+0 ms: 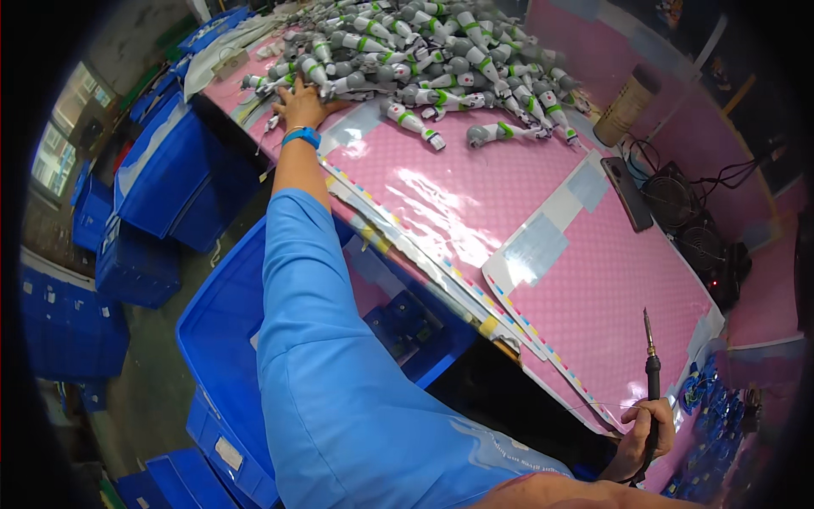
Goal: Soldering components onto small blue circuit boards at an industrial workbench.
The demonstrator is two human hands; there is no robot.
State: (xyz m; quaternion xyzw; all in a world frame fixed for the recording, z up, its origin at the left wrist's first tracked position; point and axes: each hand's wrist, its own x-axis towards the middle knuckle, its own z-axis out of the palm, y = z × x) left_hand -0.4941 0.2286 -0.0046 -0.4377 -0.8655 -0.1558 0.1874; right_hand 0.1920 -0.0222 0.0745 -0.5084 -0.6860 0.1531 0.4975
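Note:
My left arm stretches far across the table, and my left hand (302, 109) lies with fingers spread at the near left edge of a big pile of white, grey and green toy limbs (407, 59). Its fingertips touch the pieces there, and no piece shows gripped in it. Low on the right, my right hand (651, 431) is closed around the dark handle of a soldering iron (651, 360), whose metal tip points up and away from me. A thin wire (606, 405) runs leftward from beside those fingers. Two loose limbs (413, 125) lie just in front of the pile.
Pink patterned sheeting covers the table (585, 288). Along its right side are a dark phone (626, 193), black fans (702, 242) with cables, a brown cylinder (626, 106) and a heap of blue wired parts (708, 433). An open blue bin (225, 293) stands below the left edge.

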